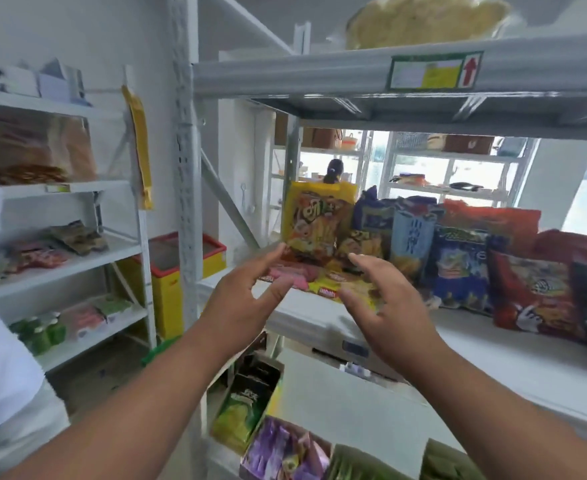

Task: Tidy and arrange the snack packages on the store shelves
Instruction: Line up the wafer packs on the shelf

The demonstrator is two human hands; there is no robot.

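Both hands raised in front of the white shelf (306, 317), holding nothing. Left hand (242, 296) open w/ fingers spread, fingertips just beside the bottom corner of the upright yellow snack bag (314, 223); can't tell if touching. Right hand (389, 306) open too, fingers loosely bent, over flat yellow packets (330, 285) and pink packets (292, 273) lying at shelf front. To the right, standing in a row: pale blue bag (411, 242), blue bag (461, 268), red bag (531, 289). Lower shelf: green packs (240, 407), purple packs (281, 452).
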